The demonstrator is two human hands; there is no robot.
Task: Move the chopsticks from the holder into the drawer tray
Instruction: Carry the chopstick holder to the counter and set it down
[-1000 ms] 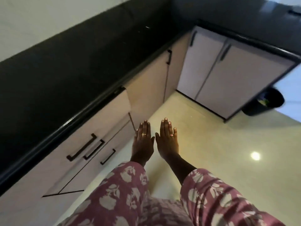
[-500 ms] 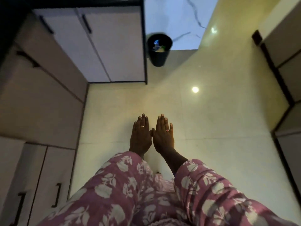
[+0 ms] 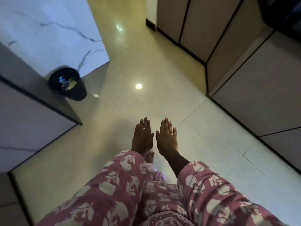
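Two hands held out flat, backs up, over the floor (image 3: 187,98). Left hand (image 3: 142,138) and right hand (image 3: 167,139) side by side, thumbs nearly touching. Fingers (image 3: 145,123) on the left hand straight and spread open, holding nothing. Fingers (image 3: 166,125) on the right hand the same, straight and open, holding nothing. A small ring (image 3: 144,128) on the left hand, a pink ring (image 3: 170,133) on the right. Pink sleeves (image 3: 211,181) with white flowers on both arms. A bare foot (image 3: 149,156) peeking out just under the left hand.

No chopsticks, holder or drawer tray to see anywhere, so no telling where they sit next to the fingers. Only shiny pale floor under the hands.

A black bin (image 3: 68,84) off to the left, far from the hands, with bits of trash inside, a little blurry. Right beside it, a grey cabinet (image 3: 32,121) with a dark edge. A white wall (image 3: 48,30) with dark wavy lines behind the bin. More cabinets (image 3: 260,95) along the right side, doors shut, well apart from the hands. Bright light spots (image 3: 138,86) shining on the floor between the bin and the right cabinets.
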